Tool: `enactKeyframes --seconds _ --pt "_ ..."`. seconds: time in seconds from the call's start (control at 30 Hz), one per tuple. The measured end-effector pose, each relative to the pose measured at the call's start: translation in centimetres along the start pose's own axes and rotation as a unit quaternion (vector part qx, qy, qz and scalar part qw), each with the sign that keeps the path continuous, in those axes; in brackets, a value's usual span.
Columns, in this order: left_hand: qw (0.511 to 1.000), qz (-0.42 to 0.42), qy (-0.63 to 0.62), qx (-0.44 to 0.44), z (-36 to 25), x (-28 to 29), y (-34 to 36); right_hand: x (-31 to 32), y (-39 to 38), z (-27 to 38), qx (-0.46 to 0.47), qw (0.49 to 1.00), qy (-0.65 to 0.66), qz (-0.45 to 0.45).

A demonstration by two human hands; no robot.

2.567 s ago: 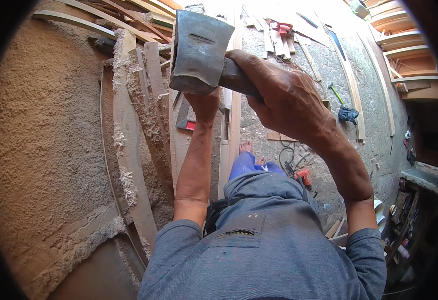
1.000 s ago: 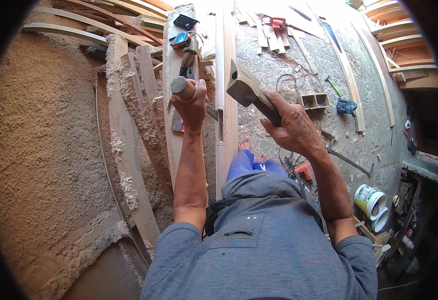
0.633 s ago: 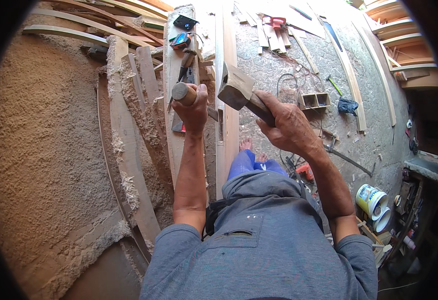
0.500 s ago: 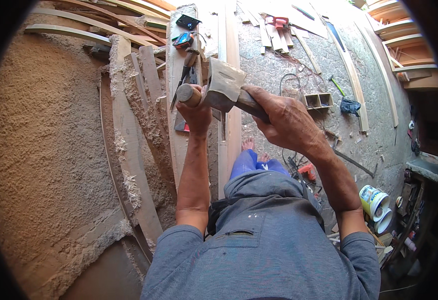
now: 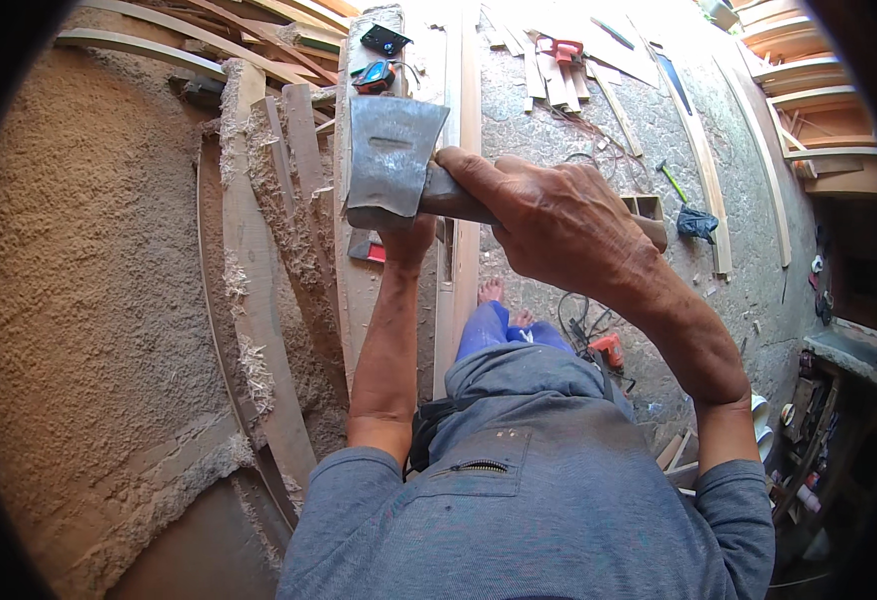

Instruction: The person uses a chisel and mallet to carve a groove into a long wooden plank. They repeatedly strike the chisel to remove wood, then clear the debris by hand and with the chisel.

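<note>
My right hand (image 5: 569, 215) is closed around the handle of an axe (image 5: 394, 150), whose broad grey metal head hangs above the far end of my left forearm. The handle's wooden butt (image 5: 649, 232) sticks out past the heel of my right hand. Directly beneath the axe head is my left hand (image 5: 409, 240); only its lower part shows. Its fingers, and anything in them, are hidden by the head. Beside that hand runs a pale wooden beam (image 5: 467, 260) with a long dark slot. A flat tool with a red part (image 5: 367, 250) lies left of my wrist.
Rough boards (image 5: 254, 230) with shavings lean at the left by a sawdust heap (image 5: 89, 260). A blue-and-black device (image 5: 374, 76) rests on the far plank. An orange drill (image 5: 609, 350), a green-handled hammer (image 5: 671, 180) and a black plastic bag (image 5: 697, 224) are on the right-hand floor.
The axe has swung left over my left hand, its head now facing up broadside. It covers the round wooden handle my left fingers were wrapped around half a second ago.
</note>
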State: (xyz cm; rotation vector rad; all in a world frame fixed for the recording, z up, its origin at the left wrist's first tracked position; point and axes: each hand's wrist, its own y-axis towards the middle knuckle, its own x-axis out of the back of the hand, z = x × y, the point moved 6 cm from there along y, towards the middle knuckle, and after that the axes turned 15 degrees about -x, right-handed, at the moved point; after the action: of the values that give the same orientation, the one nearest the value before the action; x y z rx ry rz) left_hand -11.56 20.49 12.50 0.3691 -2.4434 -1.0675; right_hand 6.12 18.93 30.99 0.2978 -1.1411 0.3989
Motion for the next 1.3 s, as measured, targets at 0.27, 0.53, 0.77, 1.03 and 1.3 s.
enactKeyframes --seconds 0.27,0.53,0.77,1.03,1.3 --pt "0.997 -0.059 0.003 -0.047 -3.8 0.0 1.1 -2.6 0.2 -2.2 -0.055 0.994 -0.032 0.094" --pt "0.978 -0.104 -0.134 0.119 1.3 0.9 4.1 -2.9 -2.9 -3.9 -0.094 0.985 0.143 0.007" --pt "0.975 -0.089 -0.142 0.144 -1.7 1.0 3.7 -4.1 -4.8 -5.7 -0.166 0.970 0.175 0.033" --pt "0.977 -0.059 -0.140 0.147 -1.6 0.5 4.4 -4.4 -5.4 -5.7 -0.153 0.968 0.198 0.029" --pt "0.979 -0.058 -0.164 0.110 0.6 0.0 0.3 -1.7 -4.7 -4.0 -0.085 0.985 0.152 -0.002"
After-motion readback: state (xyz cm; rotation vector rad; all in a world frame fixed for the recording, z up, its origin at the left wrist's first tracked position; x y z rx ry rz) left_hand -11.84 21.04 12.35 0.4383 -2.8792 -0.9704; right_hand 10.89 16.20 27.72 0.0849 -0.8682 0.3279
